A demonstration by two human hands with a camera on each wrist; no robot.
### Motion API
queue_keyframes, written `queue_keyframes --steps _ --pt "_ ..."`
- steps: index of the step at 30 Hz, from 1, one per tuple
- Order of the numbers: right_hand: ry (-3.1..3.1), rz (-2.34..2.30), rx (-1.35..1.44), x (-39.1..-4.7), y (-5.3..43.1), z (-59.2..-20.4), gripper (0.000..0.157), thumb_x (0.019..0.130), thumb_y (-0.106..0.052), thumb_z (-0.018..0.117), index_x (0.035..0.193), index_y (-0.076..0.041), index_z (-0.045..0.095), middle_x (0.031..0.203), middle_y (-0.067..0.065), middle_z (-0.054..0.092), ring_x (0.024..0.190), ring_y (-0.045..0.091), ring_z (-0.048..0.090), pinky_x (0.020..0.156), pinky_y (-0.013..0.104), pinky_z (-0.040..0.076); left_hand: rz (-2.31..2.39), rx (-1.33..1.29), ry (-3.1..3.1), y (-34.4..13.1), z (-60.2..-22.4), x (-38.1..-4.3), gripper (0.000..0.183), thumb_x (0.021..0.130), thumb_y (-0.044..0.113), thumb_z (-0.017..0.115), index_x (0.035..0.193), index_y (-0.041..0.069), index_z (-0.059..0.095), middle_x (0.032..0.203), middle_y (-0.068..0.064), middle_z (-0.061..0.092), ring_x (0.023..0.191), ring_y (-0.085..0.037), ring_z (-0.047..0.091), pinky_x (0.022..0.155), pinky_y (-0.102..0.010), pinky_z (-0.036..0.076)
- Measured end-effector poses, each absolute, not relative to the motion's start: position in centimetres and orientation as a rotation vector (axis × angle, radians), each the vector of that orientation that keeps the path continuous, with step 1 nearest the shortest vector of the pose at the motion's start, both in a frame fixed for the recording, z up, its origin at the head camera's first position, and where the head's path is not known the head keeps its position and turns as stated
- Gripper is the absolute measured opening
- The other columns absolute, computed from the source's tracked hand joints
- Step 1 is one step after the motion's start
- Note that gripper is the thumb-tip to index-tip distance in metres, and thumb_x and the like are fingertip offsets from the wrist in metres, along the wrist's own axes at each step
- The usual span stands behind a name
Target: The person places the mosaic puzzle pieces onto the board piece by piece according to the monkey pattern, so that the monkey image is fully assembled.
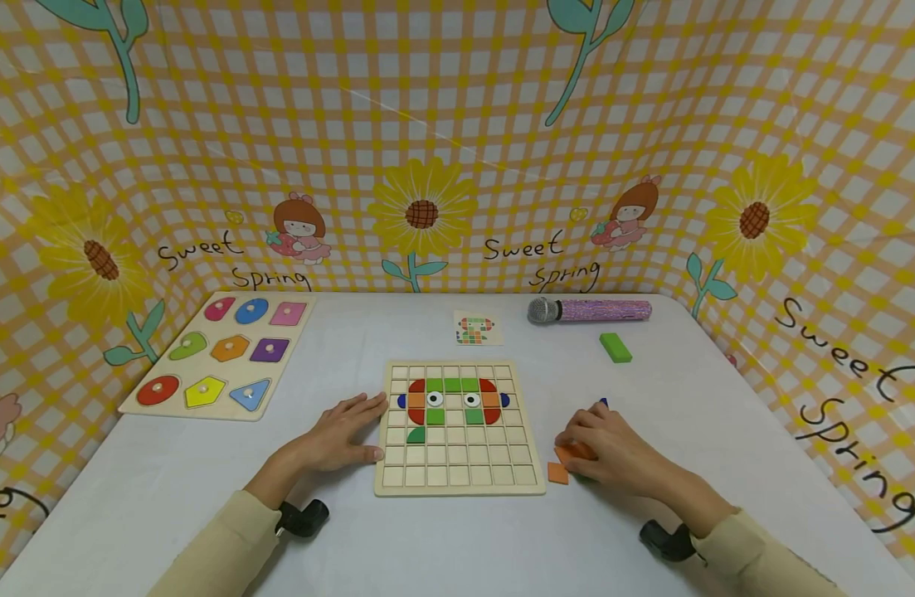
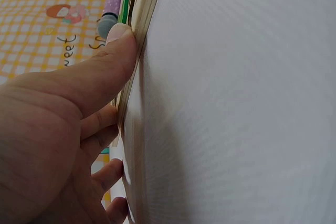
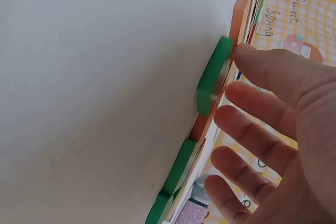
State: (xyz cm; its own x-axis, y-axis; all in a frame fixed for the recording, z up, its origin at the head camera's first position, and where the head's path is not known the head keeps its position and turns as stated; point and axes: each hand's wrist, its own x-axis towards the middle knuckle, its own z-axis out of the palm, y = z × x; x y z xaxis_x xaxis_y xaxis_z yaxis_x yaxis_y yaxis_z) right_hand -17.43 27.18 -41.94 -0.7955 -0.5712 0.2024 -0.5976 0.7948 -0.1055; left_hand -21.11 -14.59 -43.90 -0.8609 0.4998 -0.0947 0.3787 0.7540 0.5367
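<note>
A square wooden grid board point(image 1: 457, 454) lies in front of me, with coloured tiles and two eye pieces in its upper cells and a green quarter-round tile point(image 1: 416, 435) lower left. My left hand point(image 1: 338, 435) touches the board's left edge with thumb and fingertips spread. To the right of the board, my right hand point(image 1: 610, 448) hovers low over loose tiles, partly hiding them. Beneath its fingers show orange tiles point(image 1: 576, 451); one orange square tile point(image 1: 557, 473) lies beside them. Green pieces point(image 3: 212, 77) appear near the thumb in the right wrist view, where the fingers are apart and pinch nothing.
A pattern card point(image 1: 478, 329) lies behind the board. A glittery microphone point(image 1: 605, 311) and a green block point(image 1: 615, 348) are at back right. On the left sits a knobbed shape puzzle point(image 1: 203, 369). A blue piece point(image 1: 604, 402) peeks out beyond the right hand.
</note>
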Motion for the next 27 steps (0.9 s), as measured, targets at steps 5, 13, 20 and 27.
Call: queue_keyframes --steps 5,13,20,27 --pt "-2.839 0.231 0.918 -17.6 27.5 -42.0 0.025 0.074 -0.025 0.079 0.096 -0.018 0.072 0.096 -0.005 0.064 0.091 0.013 0.046 0.075 0.03 0.039 0.752 0.694 2.723 -14.6 -43.9 -21.2 0.075 0.086 0.036 0.066 0.148 0.01 0.031 0.157 -0.007 0.025 0.145 -0.037 0.015 0.111 -0.066 0.014" --pt "-2.878 0.199 0.861 -17.6 27.0 -41.7 0.022 0.073 -0.027 0.079 0.092 -0.018 0.073 0.091 -0.007 0.063 0.087 0.012 0.045 0.072 0.027 0.035 0.755 0.695 2.721 -14.6 -44.0 -21.2 0.075 0.086 0.036 0.066 0.148 0.011 0.031 0.157 -0.007 0.026 0.145 -0.037 0.015 0.111 -0.065 0.014" --pt "-2.878 0.168 0.85 -17.7 26.6 -41.5 0.02 0.072 -0.028 0.08 0.089 -0.019 0.073 0.087 -0.01 0.062 0.086 0.012 0.045 0.071 0.026 0.033 0.753 0.704 2.72 -14.6 -44.1 -21.2 0.075 0.086 0.036 0.066 0.148 0.011 0.031 0.157 -0.007 0.026 0.145 -0.037 0.015 0.11 -0.066 0.014" --pt "-2.797 0.233 0.916 -18.0 25.4 -41.3 0.021 0.074 -0.031 0.079 0.09 -0.018 0.073 0.088 -0.009 0.064 0.085 0.01 0.045 0.072 0.027 0.039 0.764 0.703 2.719 -14.7 -44.0 -21.2 0.075 0.086 0.035 0.066 0.148 0.01 0.031 0.157 -0.007 0.025 0.145 -0.037 0.015 0.111 -0.065 0.013"
